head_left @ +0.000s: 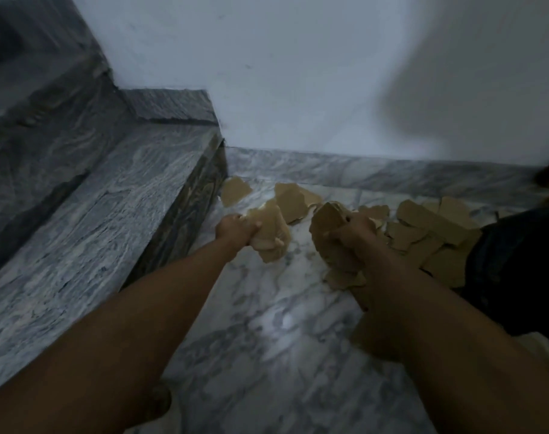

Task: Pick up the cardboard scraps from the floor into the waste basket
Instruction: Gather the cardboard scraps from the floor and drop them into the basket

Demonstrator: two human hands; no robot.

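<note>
- The left hand has its grip curled tight round a bundle of torn tan cardboard scraps, lifted just off the white marble floor.
- The right hand clutches a second wad of scraps.
- The loose brown cardboard pile lies just beyond and to the right of the right grip, so that hand is nearer.
- One stray scrap sits past the left grip, by the grey stone step.
- No waste basket shows.

Single head view, looking forward and down, close over marble floor toward wall corner.
</note>
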